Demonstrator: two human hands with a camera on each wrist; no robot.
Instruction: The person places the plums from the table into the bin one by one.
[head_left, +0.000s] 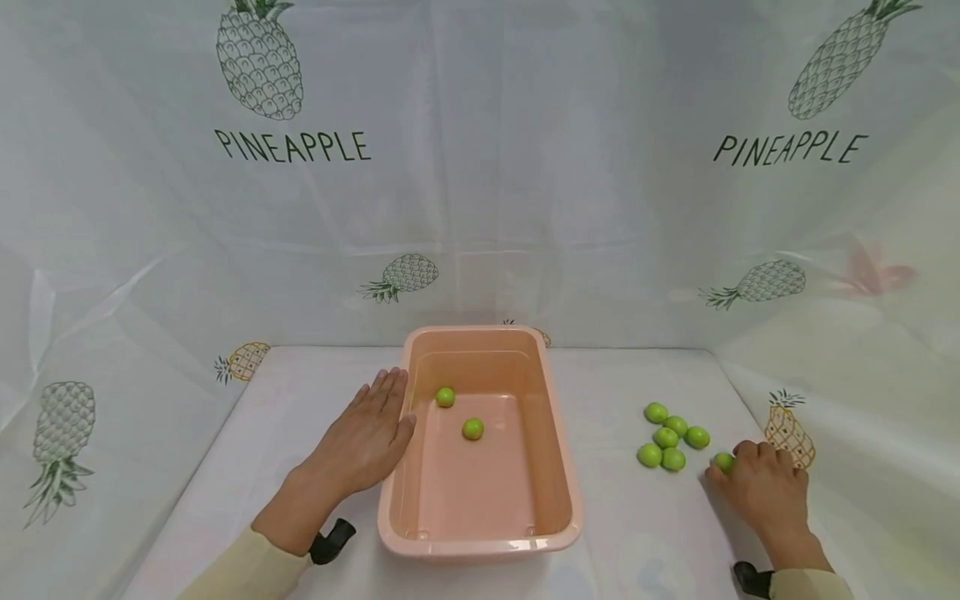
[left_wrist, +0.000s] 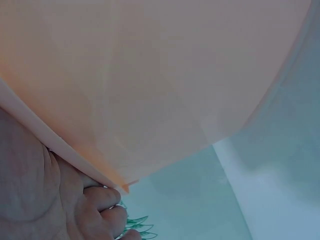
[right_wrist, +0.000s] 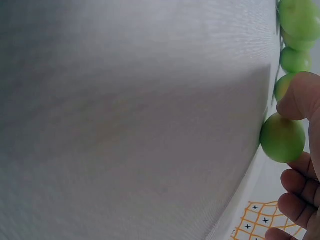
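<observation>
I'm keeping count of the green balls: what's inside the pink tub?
Two green balls lie in the pink tub, one farther back and left of the other. The left hand covers part of the left rim; the tabletop beneath the tub is hidden.

A pale sheet [head_left: 487, 192] hangs behind the bench [head_left: 300, 392], beyond its far, left and right edges. Outline pineapples and the word PINEAPPLE [head_left: 292, 146] are printed on it. An orange pineapple [head_left: 246, 362] shows by the far left corner; a faint pink flower [head_left: 870, 271] shows up beyond the far right corner.
</observation>
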